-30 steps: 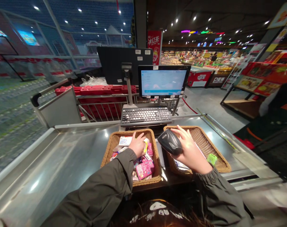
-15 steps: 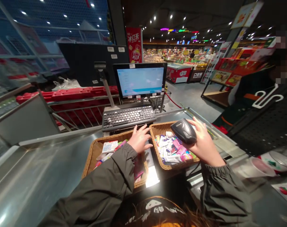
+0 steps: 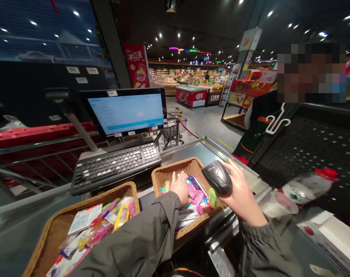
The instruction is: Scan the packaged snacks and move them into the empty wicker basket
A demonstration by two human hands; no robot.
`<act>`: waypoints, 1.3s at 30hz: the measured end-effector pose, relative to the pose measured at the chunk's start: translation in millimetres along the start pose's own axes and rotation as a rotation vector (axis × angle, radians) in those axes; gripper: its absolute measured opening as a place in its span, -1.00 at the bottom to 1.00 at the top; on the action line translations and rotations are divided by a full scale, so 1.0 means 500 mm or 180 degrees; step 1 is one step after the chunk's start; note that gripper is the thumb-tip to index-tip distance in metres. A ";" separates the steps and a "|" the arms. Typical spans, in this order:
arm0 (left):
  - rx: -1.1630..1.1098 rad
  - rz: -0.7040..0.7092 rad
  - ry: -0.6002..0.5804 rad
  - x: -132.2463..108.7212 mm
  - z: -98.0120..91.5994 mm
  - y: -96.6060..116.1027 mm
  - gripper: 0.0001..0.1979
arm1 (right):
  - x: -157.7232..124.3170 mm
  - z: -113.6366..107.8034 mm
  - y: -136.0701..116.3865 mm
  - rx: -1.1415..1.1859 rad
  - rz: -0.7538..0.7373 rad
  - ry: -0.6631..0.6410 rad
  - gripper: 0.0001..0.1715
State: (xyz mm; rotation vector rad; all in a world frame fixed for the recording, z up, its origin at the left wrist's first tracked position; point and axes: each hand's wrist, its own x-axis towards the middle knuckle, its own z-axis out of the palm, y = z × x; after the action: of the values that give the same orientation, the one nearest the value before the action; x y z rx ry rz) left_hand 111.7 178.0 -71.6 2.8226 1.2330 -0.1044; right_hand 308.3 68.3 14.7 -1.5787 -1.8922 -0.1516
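Note:
My left hand (image 3: pixel 180 187) reaches into the right wicker basket (image 3: pixel 160 172), its fingers apart against the small colourful packages (image 3: pixel 198 194) there. Whether a fingertip touches one is unclear. My right hand (image 3: pixel 238 191) is wrapped round a black handheld scanner (image 3: pixel 218 177), held above the right edge of that basket. Nearer the left side, a second wicker basket (image 3: pixel 44 231) holds a flat white and blue packet (image 3: pixel 85 218) and several bright packages.
Behind the baskets are a black keyboard (image 3: pixel 115 165) and a lit monitor (image 3: pixel 128 111). To the right lie a clear cup (image 3: pixel 280 206), a red-capped bottle (image 3: pixel 310 187) and a white box (image 3: pixel 332 238). A person in dark clothes (image 3: pixel 257 119) stands beyond.
The view has turned to the right. My left hand has moved from between the two baskets into the right one. The scanner stays in my right hand.

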 end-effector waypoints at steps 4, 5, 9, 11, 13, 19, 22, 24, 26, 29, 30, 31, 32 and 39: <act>0.0241 -0.0092 -0.0310 0.051 0.051 0.031 -0.13 | -0.003 0.009 0.044 0.0111 0.0110 -0.0120 -0.51; 0.0270 -0.0128 -0.0346 0.060 0.063 0.034 -0.13 | -0.002 0.012 0.054 0.0130 0.0112 -0.0144 -0.52; 0.0293 -0.0252 -0.0423 0.087 0.096 0.034 -0.21 | 0.009 0.020 0.077 0.0218 0.0167 -0.0184 -0.45; 0.0248 -0.0333 -0.0461 0.094 0.102 0.032 -0.25 | 0.018 0.023 0.083 0.0257 0.0194 -0.0265 -0.43; 0.0203 -0.0374 -0.0490 0.098 0.103 0.029 -0.28 | 0.027 0.027 0.087 0.0299 0.0209 -0.0338 -0.43; -0.0121 -0.0644 -0.0313 0.106 0.085 0.021 -0.41 | 0.051 0.039 0.101 0.0456 0.0185 -0.0367 -0.48; -0.0293 -0.0823 -0.0288 0.112 0.073 0.003 -0.38 | 0.058 0.045 0.102 0.0496 0.0148 -0.0391 -0.51; -0.0354 -0.0888 -0.0324 0.112 0.060 -0.017 -0.33 | 0.061 0.047 0.101 0.0514 0.0125 -0.0382 -0.49; -0.0395 -0.0866 -0.0296 0.106 0.038 -0.042 -0.32 | 0.063 0.048 0.098 0.0509 0.0099 -0.0367 -0.48; -0.0466 -0.0647 -0.0039 0.081 -0.018 -0.082 -0.37 | 0.065 0.048 0.093 0.0471 0.0052 -0.0354 -0.50; -0.0439 -0.0572 0.0101 0.069 -0.041 -0.095 -0.39 | 0.065 0.048 0.090 0.0459 0.0038 -0.0349 -0.50; -0.0394 -0.0464 0.0300 0.056 -0.065 -0.107 -0.42 | 0.065 0.049 0.087 0.0451 0.0026 -0.0345 -0.50; -0.0338 -0.0310 0.0548 0.043 -0.088 -0.117 -0.45 | 0.065 0.049 0.083 0.0447 0.0014 -0.0345 -0.49; 0.0064 -0.0230 0.1919 -0.022 -0.186 -0.176 -0.49 | 0.073 0.052 0.031 0.0507 -0.0342 -0.0366 -0.43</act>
State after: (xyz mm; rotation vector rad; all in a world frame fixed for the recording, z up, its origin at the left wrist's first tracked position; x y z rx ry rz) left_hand 42.9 237.2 19.3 2.9218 1.4203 0.7875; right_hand 309.8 115.4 9.9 -1.4066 -2.0252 0.0440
